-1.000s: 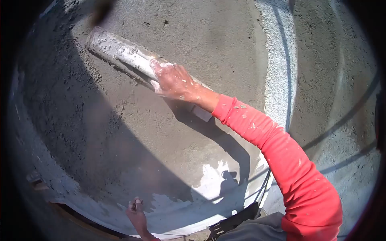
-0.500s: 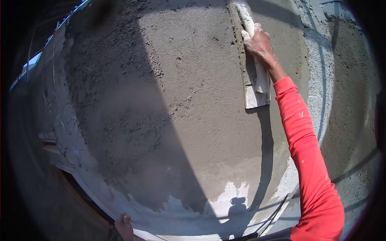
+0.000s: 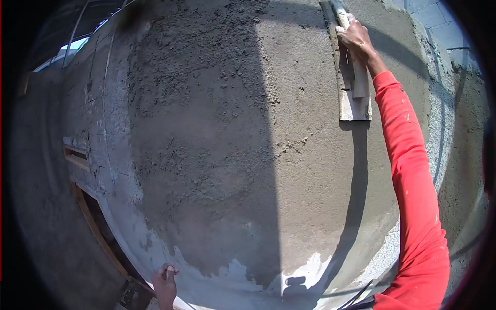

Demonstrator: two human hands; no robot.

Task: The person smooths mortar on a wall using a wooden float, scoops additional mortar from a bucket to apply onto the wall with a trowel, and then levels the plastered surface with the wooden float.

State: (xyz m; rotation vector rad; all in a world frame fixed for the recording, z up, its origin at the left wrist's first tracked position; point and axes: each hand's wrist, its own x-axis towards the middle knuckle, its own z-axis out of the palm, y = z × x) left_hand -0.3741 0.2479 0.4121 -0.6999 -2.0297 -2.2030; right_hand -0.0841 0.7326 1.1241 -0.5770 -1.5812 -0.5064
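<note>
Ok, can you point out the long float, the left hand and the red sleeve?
Long float (image 3: 360, 82): head view, on the lower part of its handle.
Left hand (image 3: 165, 287): head view, on the middle of the hand.
Red sleeve (image 3: 413, 178): head view, on the forearm part.

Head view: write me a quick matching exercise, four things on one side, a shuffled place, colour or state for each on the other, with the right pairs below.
Things
1. Float
2. Sleeve
3. Left hand
4. Right hand

Places, colours, states
A. Near the picture's bottom edge, left of centre
B. Gripping the float
C. Upper right, its long edges running roughly up and down
D. Red, with pale specks

Right pairs: 1-C, 2-D, 3-A, 4-B
</note>
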